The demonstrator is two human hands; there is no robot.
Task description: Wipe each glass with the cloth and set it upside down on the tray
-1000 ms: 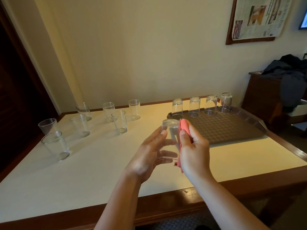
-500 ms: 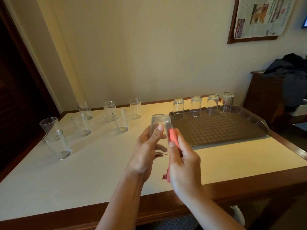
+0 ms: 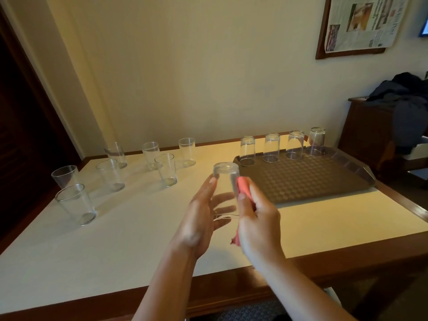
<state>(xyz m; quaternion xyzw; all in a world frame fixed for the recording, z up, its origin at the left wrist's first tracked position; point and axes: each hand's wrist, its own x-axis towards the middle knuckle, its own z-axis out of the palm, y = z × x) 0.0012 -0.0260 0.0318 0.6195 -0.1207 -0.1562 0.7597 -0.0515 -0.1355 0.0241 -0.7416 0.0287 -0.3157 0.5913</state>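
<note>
Held glass [image 3: 225, 181]: we see it clear, base up, raised above the tabletop's middle, just off the tray's left end.
Cloth [image 3: 245, 191]: pink, pressed against that glass's right side.
Tray [image 3: 324, 181]: dark, patterned, at the tabletop's far right corner.
Tray glasses [image 3: 271, 148]: four, upside down, along its far edge.
Waiting glasses [image 3: 165, 169]: seven, upright, at the tabletop's far left.

A tray [image 3: 342, 179] is set on the right half of the table [image 3: 115, 239], with four upturned glasses [image 3: 271, 147] lined along its far edge. Seven upright glasses [image 3: 165, 169] are spread over the table's left half. A held glass [image 3: 225, 181] is raised between the left hand [image 3: 201, 218] and the right hand [image 3: 259, 218], above the table's middle, before the tray's near left corner.
</note>
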